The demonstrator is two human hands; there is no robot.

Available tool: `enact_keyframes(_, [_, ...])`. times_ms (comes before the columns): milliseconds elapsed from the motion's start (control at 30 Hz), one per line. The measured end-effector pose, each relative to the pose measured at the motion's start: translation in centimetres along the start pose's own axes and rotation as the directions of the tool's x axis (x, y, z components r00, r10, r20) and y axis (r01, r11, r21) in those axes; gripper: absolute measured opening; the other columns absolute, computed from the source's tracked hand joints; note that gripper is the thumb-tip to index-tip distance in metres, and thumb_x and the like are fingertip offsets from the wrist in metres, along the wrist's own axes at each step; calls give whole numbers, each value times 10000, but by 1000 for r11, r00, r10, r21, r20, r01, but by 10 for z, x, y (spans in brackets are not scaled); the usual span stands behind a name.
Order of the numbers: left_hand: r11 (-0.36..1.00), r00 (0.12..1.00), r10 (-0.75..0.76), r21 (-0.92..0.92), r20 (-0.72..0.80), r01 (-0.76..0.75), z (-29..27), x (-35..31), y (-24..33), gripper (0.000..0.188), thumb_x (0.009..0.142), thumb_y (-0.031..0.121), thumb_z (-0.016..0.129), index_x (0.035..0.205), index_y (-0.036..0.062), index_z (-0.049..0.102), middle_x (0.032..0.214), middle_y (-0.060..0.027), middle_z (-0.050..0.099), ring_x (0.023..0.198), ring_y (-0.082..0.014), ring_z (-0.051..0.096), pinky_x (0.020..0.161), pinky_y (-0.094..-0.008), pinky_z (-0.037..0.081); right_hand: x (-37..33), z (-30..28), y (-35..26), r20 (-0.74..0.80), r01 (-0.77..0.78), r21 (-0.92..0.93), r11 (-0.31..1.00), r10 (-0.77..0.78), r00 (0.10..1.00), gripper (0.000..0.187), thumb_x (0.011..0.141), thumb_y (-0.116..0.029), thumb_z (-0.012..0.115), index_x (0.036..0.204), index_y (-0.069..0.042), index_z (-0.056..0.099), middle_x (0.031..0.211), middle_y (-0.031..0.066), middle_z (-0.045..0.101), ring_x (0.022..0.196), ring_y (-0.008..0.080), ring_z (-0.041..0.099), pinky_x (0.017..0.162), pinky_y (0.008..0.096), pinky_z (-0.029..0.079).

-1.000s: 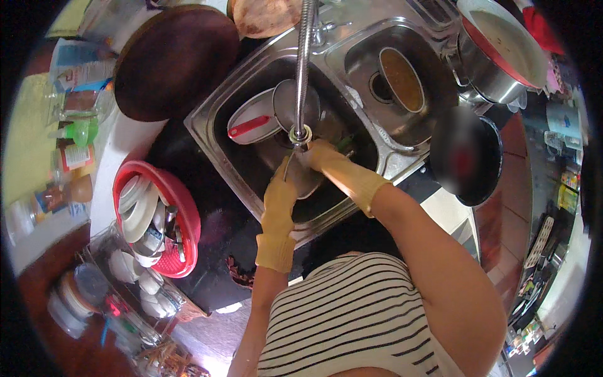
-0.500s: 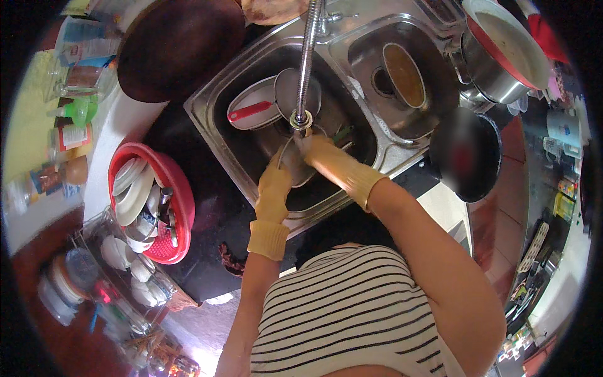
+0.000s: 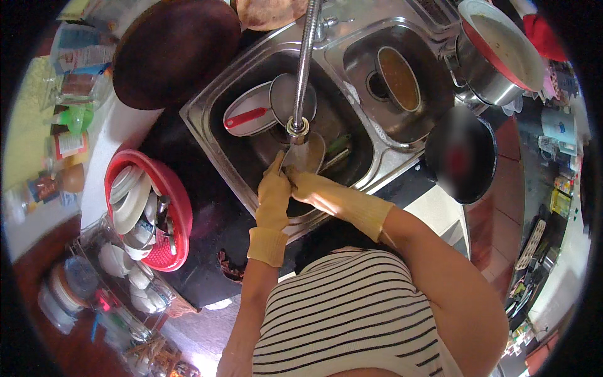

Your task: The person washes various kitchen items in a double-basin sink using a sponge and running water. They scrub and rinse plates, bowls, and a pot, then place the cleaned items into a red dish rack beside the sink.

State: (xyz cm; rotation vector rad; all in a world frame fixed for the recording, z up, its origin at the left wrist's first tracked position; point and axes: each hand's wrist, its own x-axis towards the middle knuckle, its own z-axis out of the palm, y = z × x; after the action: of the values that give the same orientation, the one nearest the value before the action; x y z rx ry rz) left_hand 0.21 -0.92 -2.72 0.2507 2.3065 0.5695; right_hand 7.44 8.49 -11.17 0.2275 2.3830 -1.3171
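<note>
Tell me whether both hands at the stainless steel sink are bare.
No, long yellow cuffed gloves cover the left hand and the right hand past the wrists.

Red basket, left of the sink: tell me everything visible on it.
The red basket looks plastic: deep, rounded wall, small perforations low inside. White dishes and metal-looking items crowd it, some resting against its side. It appears to stand on the black counter, left of the sink; its underside is hidden.
</note>
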Motion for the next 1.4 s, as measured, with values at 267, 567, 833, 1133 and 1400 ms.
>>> enact_keyframes(267, [993,994,7,114,-105,5,-1,-8,10,545,962,122,488,1470,317,500,1294,-208,627,1150,-395,630,985,-469,503,6,-16,-11,59,-63,-273,960,82,995,413,979,-189,483,1372,-115,588,1389,175,580,1298,262,539,1044,372,434])
enact_keyframes(567, [952,955,247,225,-162,-208,-3,-2,20,515,928,51,517,1389,274,569,1213,-115,676,1115,-343,648,912,-429,527,11,-53,1,32,-175,-672,720,265,964,411,968,-204,478,1348,-128,615,1421,154,558,1325,232,517,1045,344,431])
enact_keyframes(833, [861,796,502,105,-337,-498,11,13,22,349,927,73,509,1215,148,689,1162,-111,694,1034,-316,657,881,-364,516,-18,-43,10,-71,-97,-359,928,76,995,263,928,-166,551,1091,-50,721,1069,188,718,997,368,688,847,442,553])
enact_keyframes(1133, [580,940,210,-739,-270,-342,12,3,40,243,907,73,547,1075,53,722,1026,-71,705,939,-174,624,839,-290,479,-17,-55,-39,276,-48,-488,872,206,939,314,914,-90,554,1181,-71,717,1226,162,689,1128,328,660,950,433,522])
enact_keyframes(1400, [919,966,139,-335,-219,-208,23,37,46,238,934,167,589,1122,144,734,1050,-135,717,1008,-304,677,867,-381,519,-3,-60,22,92,-15,-568,823,81,992,378,809,-282,712,1115,-59,716,1159,191,693,1052,383,668,880,465,549])
